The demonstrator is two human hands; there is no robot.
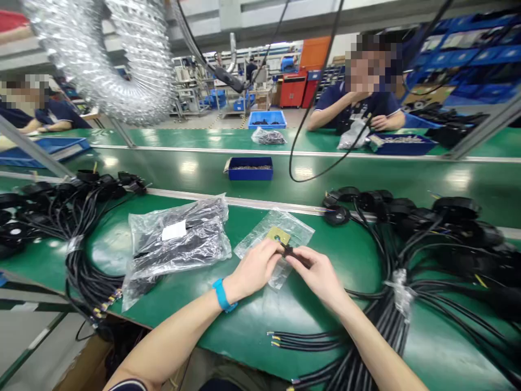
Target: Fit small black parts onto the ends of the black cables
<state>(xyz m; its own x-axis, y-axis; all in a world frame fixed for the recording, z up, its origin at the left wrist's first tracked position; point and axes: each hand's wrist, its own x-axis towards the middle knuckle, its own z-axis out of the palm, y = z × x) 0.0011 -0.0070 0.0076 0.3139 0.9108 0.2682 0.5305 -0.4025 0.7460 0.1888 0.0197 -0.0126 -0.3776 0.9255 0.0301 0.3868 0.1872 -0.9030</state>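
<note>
Green surface (pixel 252 326), glossy, bears the goods listed. One small black piece (pixel 288 250) sits between the two hands, over a small clear bag (pixel 300 230); its full form is hidden by the fingers. Left hand (pixel 253 267), bare, with a blue wristband (pixel 222 296) at the wrist: thumb and fingers are together, clamped on the left part of the black piece. Right hand (pixel 319 274), bare: thumb and fingers pinch the right part of the same piece. One yellowish square item (pixel 278 235) shows at the small clear bag, just beyond the left fingertips; whether it lies inside or on top cannot be told. One large clear bag (pixel 183 239), packed with black contents and bearing a white label (pixel 173 230), lies left of the small one. Two bundles of black cable flank the hands: a left bundle (pixel 83 266), tied, and a right bundle (pixel 391 315), likewise tied, several of its cable ends lying near the right forearm. Beyond the surface's far edge stands one dark blue box (pixel 250 174), filled with small parts. Farther back, a co-worker (pixel 345 111) sits near a clear bag (pixel 353 134). Silver ducting (pixel 157 70) hangs at upper left.
</note>
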